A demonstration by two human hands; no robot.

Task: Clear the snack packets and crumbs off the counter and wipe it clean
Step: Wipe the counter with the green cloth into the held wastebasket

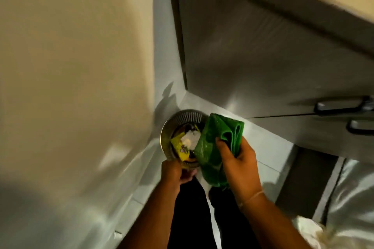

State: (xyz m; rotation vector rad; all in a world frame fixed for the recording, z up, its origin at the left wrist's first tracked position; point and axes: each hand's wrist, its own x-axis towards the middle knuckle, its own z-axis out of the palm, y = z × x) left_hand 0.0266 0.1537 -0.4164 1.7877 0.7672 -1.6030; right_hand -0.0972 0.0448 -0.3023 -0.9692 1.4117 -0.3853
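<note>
right hand (238, 159) clenched on folded green cloth (218, 147) held over bin (174, 127), likely shaking crumbs onto packets (179, 147); left hand (172, 172) closed, contents unclear

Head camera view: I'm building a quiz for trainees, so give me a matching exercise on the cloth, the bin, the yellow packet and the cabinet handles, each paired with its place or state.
Things:
1. green cloth
2. metal bin
3. yellow packet
4. cabinet handles

Places or states:
A. lying inside the bin among other rubbish
B. on the grey doors at the right edge
C. bunched in the right hand
D. on the floor in the corner, left hand at its near rim

Pairs: 1-C, 2-D, 3-A, 4-B
</note>
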